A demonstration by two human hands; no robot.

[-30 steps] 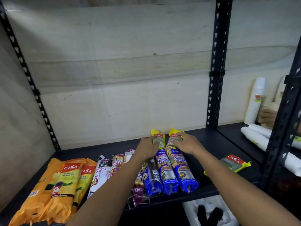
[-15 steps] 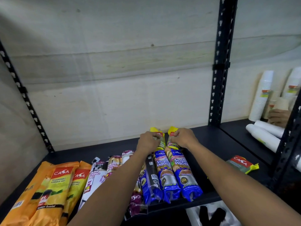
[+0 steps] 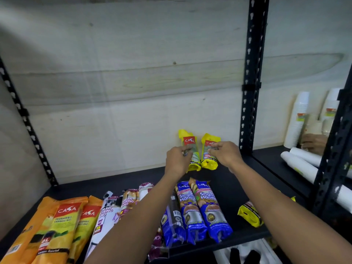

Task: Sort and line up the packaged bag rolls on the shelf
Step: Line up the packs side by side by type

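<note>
Two yellow CASA bag rolls stand side by side above the back of the black shelf [image 3: 228, 180], in front of the pale wall. My left hand [image 3: 178, 161] grips the left yellow roll [image 3: 190, 147]. My right hand [image 3: 224, 154] grips the right yellow roll [image 3: 208, 157]. Below them two blue Singlet Handle rolls [image 3: 200, 212] lie side by side at the front edge, with a darker blue roll [image 3: 172, 223] to their left. Draw-string bag packs [image 3: 112, 212] and orange CASA packs [image 3: 61, 225] lie further left. A third yellow roll [image 3: 250, 216] lies by my right forearm.
A black perforated upright [image 3: 251, 77] divides this bay from the right one, where white cup stacks [image 3: 299, 121] stand and lie. Another person's hand [image 3: 314, 143] shows there. A black post [image 3: 335, 149] stands at the right front. A white bin [image 3: 247, 254] sits below.
Both hands have lifted the two yellow rolls up off the blue rolls and carried them toward the back wall. The view has tilted down and shifted slightly.
</note>
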